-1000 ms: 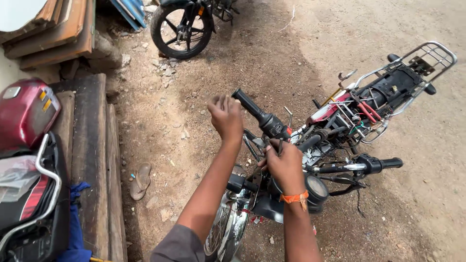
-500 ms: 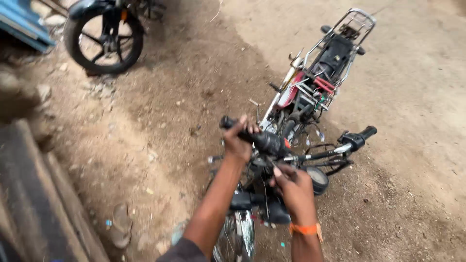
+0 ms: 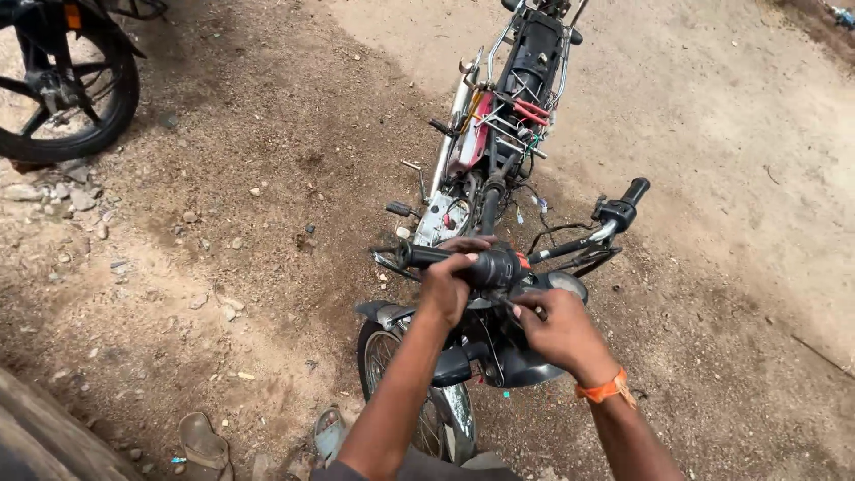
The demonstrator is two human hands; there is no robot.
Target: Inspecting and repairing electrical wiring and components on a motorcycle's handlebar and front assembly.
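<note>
Near me: my left hand (image 3: 445, 289) wrapped tight round left handlebar grip (image 3: 427, 256). My right hand (image 3: 559, 331) pinched small part by dial (image 3: 567, 285), middle of bike. Best held bar steady, worked slow. Far: stripped bike frame (image 3: 512, 98).

Bare dirt yard in flat daylight

The ground (image 3: 223, 267) is packed brown earth strewn with small stones (image 3: 62, 191), paler and sandier toward the upper right. The wheel of a parked motorcycle (image 3: 67, 89) stands at the upper left. A worn sandal (image 3: 203, 443) lies in the dirt near the bottom edge, beside a dark curved edge (image 3: 44, 436) in the lower left corner.
</note>
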